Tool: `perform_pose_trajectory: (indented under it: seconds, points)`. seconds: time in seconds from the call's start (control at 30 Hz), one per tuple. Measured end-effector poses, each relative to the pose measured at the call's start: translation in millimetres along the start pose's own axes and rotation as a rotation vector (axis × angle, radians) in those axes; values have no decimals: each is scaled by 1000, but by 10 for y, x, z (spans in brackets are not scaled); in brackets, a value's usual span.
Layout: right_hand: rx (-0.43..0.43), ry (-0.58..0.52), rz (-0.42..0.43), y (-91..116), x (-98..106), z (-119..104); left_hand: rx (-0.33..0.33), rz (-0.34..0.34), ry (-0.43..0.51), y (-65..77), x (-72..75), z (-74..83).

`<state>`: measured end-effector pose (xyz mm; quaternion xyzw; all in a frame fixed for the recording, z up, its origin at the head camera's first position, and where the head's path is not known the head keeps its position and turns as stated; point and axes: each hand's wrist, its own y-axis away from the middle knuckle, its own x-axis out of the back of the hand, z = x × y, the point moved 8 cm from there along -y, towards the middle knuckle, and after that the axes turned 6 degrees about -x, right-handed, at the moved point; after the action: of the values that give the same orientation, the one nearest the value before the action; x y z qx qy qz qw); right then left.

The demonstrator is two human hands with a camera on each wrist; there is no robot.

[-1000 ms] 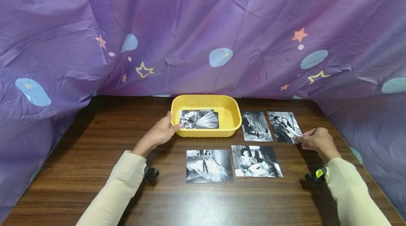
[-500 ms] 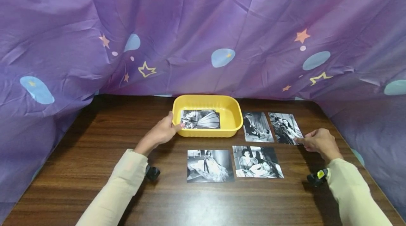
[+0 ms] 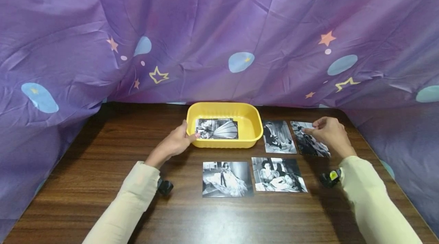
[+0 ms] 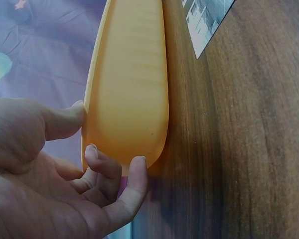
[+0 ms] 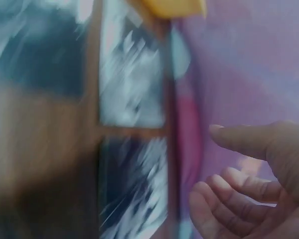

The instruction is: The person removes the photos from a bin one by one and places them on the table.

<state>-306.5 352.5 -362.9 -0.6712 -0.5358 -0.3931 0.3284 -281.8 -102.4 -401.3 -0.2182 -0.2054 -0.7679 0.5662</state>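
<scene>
My left hand (image 3: 174,138) grips the left end of a yellow plastic tray (image 3: 228,144), the thumb over its rim and the other fingers outside, as the left wrist view also shows. Inside the tray lie black-and-white photos (image 3: 219,129), overlapping at its left. Over the far-right photo (image 3: 313,147) hovers my right hand (image 3: 332,133), covering part of its upper right side. In the right wrist view that hand's thumb stands apart from loosely bent fingers (image 5: 236,201), with nothing between them. Another photo (image 3: 278,137) lies between this one and the tray.
Nearer me, two more photos lie side by side: a woman in a wide gown (image 3: 226,179) and a two-person scene (image 3: 278,175). A purple curtain (image 3: 205,46) hangs behind the brown wooden table (image 3: 103,175).
My right hand has left the lower right corner of the far-right photo and moved up and left over its upper part. The left hand and tray stay put.
</scene>
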Motion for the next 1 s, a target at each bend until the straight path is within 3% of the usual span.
perform_pose_trajectory:
  seconds: [0.27, 0.5, 0.73, 1.0]
  points:
    - [178, -31, -36, -91, -63, -854, 4, -2, 11, -1, 2, 11]
    - [312, -78, -96, -85, -229, -1451, 28, -9, 9, -3, 0, -18]
    - [383, -65, -194, -85, -585, -1866, 25, -10, -1, 1, -5, -23]
    - [431, 38, -322, -60, -1069, -2116, 21, -8, -2, -5, -15, -22]
